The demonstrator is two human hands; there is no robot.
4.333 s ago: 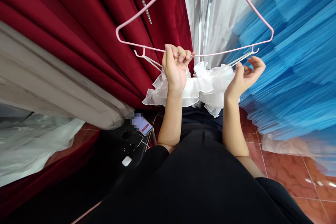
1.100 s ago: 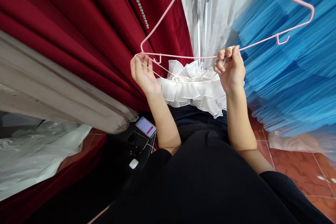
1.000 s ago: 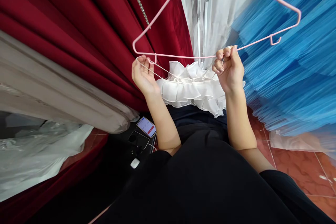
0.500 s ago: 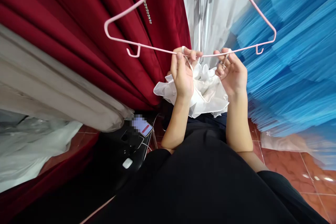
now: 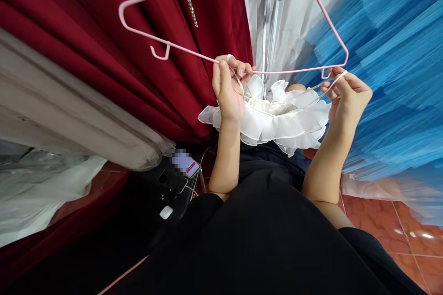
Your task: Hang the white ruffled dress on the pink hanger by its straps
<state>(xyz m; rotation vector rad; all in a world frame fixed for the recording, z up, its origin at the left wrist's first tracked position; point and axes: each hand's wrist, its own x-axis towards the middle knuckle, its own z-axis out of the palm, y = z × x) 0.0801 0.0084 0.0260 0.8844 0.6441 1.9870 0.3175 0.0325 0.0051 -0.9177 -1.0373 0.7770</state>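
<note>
A pink clothes hanger (image 5: 282, 72) spans the upper middle, its top cut off by the frame. My left hand (image 5: 230, 87) is closed around its lower bar, a thin white strap looped over a finger. At the bar's right end, my right hand (image 5: 348, 94) pinches another white strap (image 5: 334, 84) beside the hanger's small right hook (image 5: 325, 73). Whether the strap is on that hook I cannot tell. Below the bar hangs a white ruffled garment (image 5: 266, 126), its opening facing up, joined to the straps. The hanger's left hook (image 5: 161, 52) holds nothing.
Red curtain-like fabric (image 5: 173, 87) and pale fabric (image 5: 86, 115) hang at left, blue tulle (image 5: 391, 64) at right. Metal poles (image 5: 272, 18) stand behind the hanger. A phone (image 5: 188, 164) and a small white case (image 5: 166, 212) lie on a black surface at lower left.
My right hand has moved right, from the middle of the bar to its right hook, drawing the strap along. The garment has spread wider. The hanger and my left hand have shifted left.
</note>
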